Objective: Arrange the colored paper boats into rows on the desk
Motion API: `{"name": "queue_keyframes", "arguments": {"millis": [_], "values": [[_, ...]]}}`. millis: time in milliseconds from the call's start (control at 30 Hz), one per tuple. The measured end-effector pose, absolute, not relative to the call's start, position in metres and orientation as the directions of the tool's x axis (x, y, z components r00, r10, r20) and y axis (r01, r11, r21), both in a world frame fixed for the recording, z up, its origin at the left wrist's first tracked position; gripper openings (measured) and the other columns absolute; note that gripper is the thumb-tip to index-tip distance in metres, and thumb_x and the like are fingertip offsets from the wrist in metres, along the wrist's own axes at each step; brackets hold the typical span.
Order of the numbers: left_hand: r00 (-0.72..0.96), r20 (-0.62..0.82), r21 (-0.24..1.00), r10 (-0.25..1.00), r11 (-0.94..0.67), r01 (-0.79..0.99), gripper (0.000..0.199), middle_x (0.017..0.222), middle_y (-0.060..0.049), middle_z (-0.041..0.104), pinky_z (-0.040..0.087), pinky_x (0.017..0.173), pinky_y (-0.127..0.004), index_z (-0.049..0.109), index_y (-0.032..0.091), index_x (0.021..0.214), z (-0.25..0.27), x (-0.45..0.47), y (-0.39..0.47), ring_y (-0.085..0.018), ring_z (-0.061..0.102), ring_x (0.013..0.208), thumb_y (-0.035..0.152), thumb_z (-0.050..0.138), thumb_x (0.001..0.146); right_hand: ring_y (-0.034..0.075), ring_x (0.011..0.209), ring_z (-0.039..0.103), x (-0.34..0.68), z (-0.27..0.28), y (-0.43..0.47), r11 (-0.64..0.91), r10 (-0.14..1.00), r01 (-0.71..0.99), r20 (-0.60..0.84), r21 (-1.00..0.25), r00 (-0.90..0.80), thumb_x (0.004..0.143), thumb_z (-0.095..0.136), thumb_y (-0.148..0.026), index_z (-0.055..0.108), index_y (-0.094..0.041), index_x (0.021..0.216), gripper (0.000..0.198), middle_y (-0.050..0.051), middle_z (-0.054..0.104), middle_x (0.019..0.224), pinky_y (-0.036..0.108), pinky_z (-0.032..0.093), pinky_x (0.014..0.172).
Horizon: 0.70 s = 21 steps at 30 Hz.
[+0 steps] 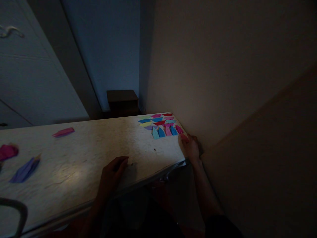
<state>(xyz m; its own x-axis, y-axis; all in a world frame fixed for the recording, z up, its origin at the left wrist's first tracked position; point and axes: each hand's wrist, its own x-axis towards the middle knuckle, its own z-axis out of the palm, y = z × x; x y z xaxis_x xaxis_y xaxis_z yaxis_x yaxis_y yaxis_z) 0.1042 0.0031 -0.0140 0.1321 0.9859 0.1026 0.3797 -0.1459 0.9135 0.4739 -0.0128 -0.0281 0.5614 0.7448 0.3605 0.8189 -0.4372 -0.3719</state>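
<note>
My right hand [192, 147] is at the right end of the white table, its fingers closed on a folded red paper piece [184, 138]. Just beyond it lie flat, colourful folded paper pieces in close rows. Nearest the hand is a row of upright ones, among them a light teal piece [155, 133], a blue piece [161, 132] and a magenta piece [179, 129]. Behind these, boat-like pieces lie sideways, such as a yellow one [145, 124]. My left hand [113, 172] rests near the front edge, fingers curled together, with no object visible in them.
On the left of the table [104, 138] lie a pink folded paper [63, 132], a purple one [24, 170] and a crumpled-looking magenta one [8, 151]. A curved dark bar [18, 203] shows at lower left. A wall [223, 72] closes off the right; a brown box-like stand [122, 96] is behind.
</note>
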Motion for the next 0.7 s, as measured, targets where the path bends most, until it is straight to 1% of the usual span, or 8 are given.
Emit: {"name": "queue_keyframes", "arguments": {"millis": [67,133,233,367,467,567,633,700], "values": [[0.136,0.112,0.915,0.984,-0.155,0.372,0.037,0.089,-0.006,0.075,0.056,0.074,-0.034,0.073,0.021,0.09,-0.016,0.104,0.003,-0.024,0.069,0.081,0.053,0.061,0.076,0.02,0.085,0.061,0.463,-0.026,-0.015,-0.388,0.738,0.824,0.396,-0.414,0.547,0.09,0.052,-0.034,0.062,-0.018,0.118,0.034,0.014,0.059,0.112,0.029,0.044,0.071],[0.139,0.119,0.919,0.983,-0.162,0.36,0.036,0.089,-0.006,0.075,0.055,0.074,-0.033,0.073,0.021,0.091,-0.018,0.103,0.004,-0.024,0.069,0.081,0.052,0.061,0.077,0.021,0.085,0.06,0.445,-0.024,-0.015,-0.295,0.756,0.841,0.427,-0.453,0.495,0.091,0.049,-0.036,0.065,-0.017,0.109,0.03,0.013,0.06,0.108,0.03,0.044,0.072],[0.146,0.139,0.925,0.979,-0.181,0.334,0.032,0.087,-0.005,0.074,0.054,0.073,-0.031,0.072,0.02,0.091,-0.02,0.105,0.003,-0.022,0.069,0.08,0.048,0.06,0.08,0.018,0.074,0.057,0.409,-0.021,-0.013,-0.067,0.858,0.854,0.407,-0.516,0.313,0.094,0.044,-0.038,0.064,-0.018,0.082,0.031,0.007,0.062,0.084,0.028,0.041,0.068],[0.143,0.146,0.946,0.979,-0.181,0.27,0.028,0.085,-0.005,0.073,0.054,0.07,-0.029,0.071,0.019,0.088,-0.02,0.106,0.0,-0.02,0.068,0.077,0.043,0.06,0.081,0.013,0.055,0.047,0.356,-0.017,-0.006,0.155,0.946,0.783,0.32,-0.603,0.059,0.096,0.04,-0.049,0.048,-0.021,0.058,0.048,-0.002,0.047,0.056,0.025,0.032,0.055],[0.133,0.096,0.974,0.986,-0.12,0.192,0.028,0.073,-0.003,0.07,0.052,0.061,-0.026,0.071,0.017,0.091,-0.021,0.098,-0.004,-0.016,0.065,0.065,0.041,0.059,0.082,0.012,0.053,0.047,0.326,-0.017,-0.001,0.246,0.96,0.766,0.258,-0.593,-0.108,0.096,0.036,-0.054,0.047,-0.021,0.055,0.054,-0.002,0.049,0.054,0.025,0.031,0.053],[0.072,0.104,0.983,0.992,-0.113,0.141,0.027,0.071,-0.002,0.069,0.051,0.058,-0.025,0.071,0.017,0.091,-0.025,0.075,-0.004,-0.015,0.064,0.065,0.04,0.059,0.082,0.015,0.06,0.057,0.308,-0.021,-0.001,0.331,0.944,0.796,0.169,-0.507,-0.284,0.096,0.036,-0.056,0.06,-0.021,0.061,0.055,0.001,0.062,0.063,0.026,0.035,0.058],[-0.022,0.141,0.976,0.99,-0.136,0.168,0.027,0.071,-0.002,0.069,0.051,0.058,-0.024,0.071,0.017,0.09,-0.027,0.049,-0.001,-0.015,0.064,0.064,0.039,0.058,0.082,0.018,0.067,0.063,0.303,-0.023,-0.001,0.361,0.932,0.819,0.134,-0.446,-0.337,0.095,0.035,-0.059,0.068,-0.022,0.069,0.055,0.003,0.068,0.07,0.027,0.039,0.062],[-0.165,0.198,0.944,0.966,-0.143,0.296,0.028,0.071,-0.003,0.069,0.05,0.059,-0.024,0.07,0.016,0.09,-0.028,0.016,0.002,-0.015,0.064,0.065,0.039,0.055,0.084,0.019,0.072,0.066,0.301,-0.024,-0.001,0.365,0.929,0.827,0.108,-0.428,-0.355,0.095,0.031,-0.06,0.071,-0.024,0.074,0.058,0.003,0.071,0.076,0.028,0.041,0.064]]}}
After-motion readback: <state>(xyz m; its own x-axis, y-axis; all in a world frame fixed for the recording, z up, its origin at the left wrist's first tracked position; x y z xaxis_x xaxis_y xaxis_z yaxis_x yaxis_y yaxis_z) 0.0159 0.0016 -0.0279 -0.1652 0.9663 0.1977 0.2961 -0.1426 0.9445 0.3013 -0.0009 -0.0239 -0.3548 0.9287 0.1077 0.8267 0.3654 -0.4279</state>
